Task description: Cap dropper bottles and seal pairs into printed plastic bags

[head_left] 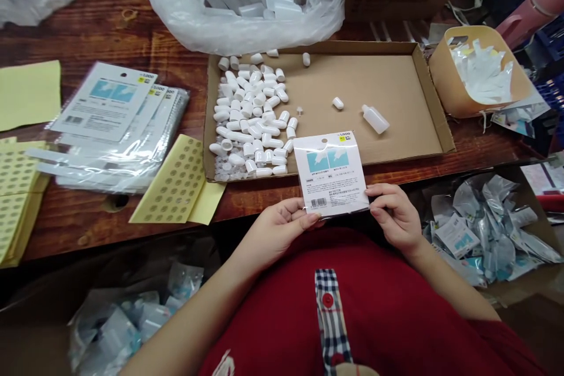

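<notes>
Here's the left forearm [198, 316] slanted inward, the left hand [288, 222] gripping with thumb over curled fingers, while the right forearm [453, 282] angles in, right hand [396, 217] pinching thumb-to-finger!

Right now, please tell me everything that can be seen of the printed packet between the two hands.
The printed packet is flat and nearly rectangular: a white face, apparently in clear plastic, with a hole at the top, a yellow mark at upper right, two blue pictures, dark small print and a barcode at lower left. The left hand holds its lower left corner, the right hand its lower right edge.
</notes>
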Tool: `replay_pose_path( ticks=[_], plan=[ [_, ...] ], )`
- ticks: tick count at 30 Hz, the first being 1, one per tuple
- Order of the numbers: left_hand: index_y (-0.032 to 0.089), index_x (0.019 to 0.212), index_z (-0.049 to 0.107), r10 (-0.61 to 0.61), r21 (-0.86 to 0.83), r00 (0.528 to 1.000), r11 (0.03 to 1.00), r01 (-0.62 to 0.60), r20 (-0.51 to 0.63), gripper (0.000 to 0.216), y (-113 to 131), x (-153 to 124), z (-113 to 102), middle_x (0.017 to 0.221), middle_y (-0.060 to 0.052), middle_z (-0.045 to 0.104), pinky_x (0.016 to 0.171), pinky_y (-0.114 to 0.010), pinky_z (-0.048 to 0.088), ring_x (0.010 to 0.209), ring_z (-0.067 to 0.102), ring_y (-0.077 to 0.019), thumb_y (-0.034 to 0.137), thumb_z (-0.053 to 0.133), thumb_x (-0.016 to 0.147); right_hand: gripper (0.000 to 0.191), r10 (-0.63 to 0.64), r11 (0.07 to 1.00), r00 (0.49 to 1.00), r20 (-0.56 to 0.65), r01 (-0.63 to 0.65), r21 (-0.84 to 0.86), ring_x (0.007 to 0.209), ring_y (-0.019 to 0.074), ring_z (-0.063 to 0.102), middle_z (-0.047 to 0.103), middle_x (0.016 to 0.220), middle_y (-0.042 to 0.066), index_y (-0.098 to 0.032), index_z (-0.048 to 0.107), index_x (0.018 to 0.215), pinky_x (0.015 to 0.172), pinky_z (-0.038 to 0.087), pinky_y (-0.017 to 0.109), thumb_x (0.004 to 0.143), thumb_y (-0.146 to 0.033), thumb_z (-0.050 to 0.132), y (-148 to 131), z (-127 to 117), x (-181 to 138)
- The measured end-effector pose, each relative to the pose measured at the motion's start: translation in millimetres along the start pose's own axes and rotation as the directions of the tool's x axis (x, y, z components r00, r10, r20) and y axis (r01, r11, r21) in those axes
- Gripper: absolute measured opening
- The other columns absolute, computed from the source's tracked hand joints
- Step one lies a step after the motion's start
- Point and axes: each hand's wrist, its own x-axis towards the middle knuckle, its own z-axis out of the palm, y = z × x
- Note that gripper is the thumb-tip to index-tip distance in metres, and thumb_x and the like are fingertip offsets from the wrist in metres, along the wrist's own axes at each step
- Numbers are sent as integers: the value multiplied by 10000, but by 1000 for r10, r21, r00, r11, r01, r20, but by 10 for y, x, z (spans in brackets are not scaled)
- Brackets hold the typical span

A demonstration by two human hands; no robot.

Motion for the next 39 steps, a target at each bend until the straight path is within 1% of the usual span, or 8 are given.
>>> replay_pose_path(
  ticks=[4, 8, 12, 15, 19, 25, 35, 39],
  plan=[
    [152, 952, 713, -15, 40, 1000, 999, 15, -3, 338, -9, 2, -24, 966, -73, 768, 911, -314, 518, 896, 707, -197, 325, 812, 679, 97, 227, 961, 973, -46, -216, 173, 1002, 192, 590, 603, 1060, 61, -220, 596, 823, 905, 478, 393, 897, -259, 546, -59, 64, -40],
    [150, 869, 720, -29, -30, 1000, 999, 29, -9, 294, -64, 44, -28, 936, -81, 771, 894, -341, 536, 844, 720, -207, 327, 824, 658, 184, 410, 881, 912, -3, -395, 259, 979, 192, 579, 581, 1037, 70, -199, 576, 787, 904, 465, 388, 905, -331, 528, -90, 101, -70],
    [152, 767, 725, -34, -41, 999, 999, 33, -12, 246, -163, 79, -68, 845, -77, 777, 935, -388, 517, 831, 724, -232, 353, 817, 659, 244, 595, 730, 793, 134, -602, 323, 897, 167, 581, 620, 1002, 52, -198, 552, 816, 838, 472, 336, 920, -412, 499, -80, 107, -115],
    [157, 812, 742, 5, 69, 1000, 998, -4, -16, 246, -222, 74, -109, 916, -79, 775, 992, -392, 476, 933, 703, -250, 381, 774, 715, 271, 679, 588, 685, 265, -723, 362, 791, 147, 585, 630, 851, 9, -201, 534, 823, 757, 478, 297, 918, -453, 494, -57, 112, -147],
    [157, 899, 731, 64, 230, 997, 972, -54, -34, 308, -218, 57, -88, 996, -92, 763, 988, -383, 482, 984, 688, -257, 422, 745, 742, 251, 669, 596, 693, 268, -716, 364, 728, 129, 555, 597, 748, -20, -198, 526, 796, 723, 451, 278, 910, -422, 521, -30, 124, -177],
    [147, 1084, 659, 102, 152, 991, 985, -87, -90, 504, -116, 114, 87, 1111, -120, 730, 987, -381, 500, 1068, 663, -269, 389, 810, 668, 255, 641, 577, 719, 269, -683, 448, 712, 133, 585, 622, 731, -13, -198, 541, 782, 702, 473, 281, 878, -432, 566, -12, 133, -195],
    [151, 1001, 719, 26, 117, 994, 993, -13, -106, 396, -190, 122, -70, 1041, -109, 753, 890, -385, 563, 1011, 685, -295, 394, 791, 696, 324, 720, 284, 549, 425, -791, 541, 578, 88, 538, 605, 657, -27, -174, 533, 670, 605, 460, 245, 735, -443, 702, 62, 174, -119],
    [184, 1022, 724, 4, 143, 993, 990, 13, -114, 352, -197, 102, -150, 1072, -90, 747, 886, -368, 565, 1006, 689, -283, 375, 768, 731, 352, 746, 136, 468, 474, -803, 580, 553, 77, 545, 613, 634, -52, -182, 534, 760, 576, 460, 224, 633, -368, 805, 129, 211, -126]
  ],
)
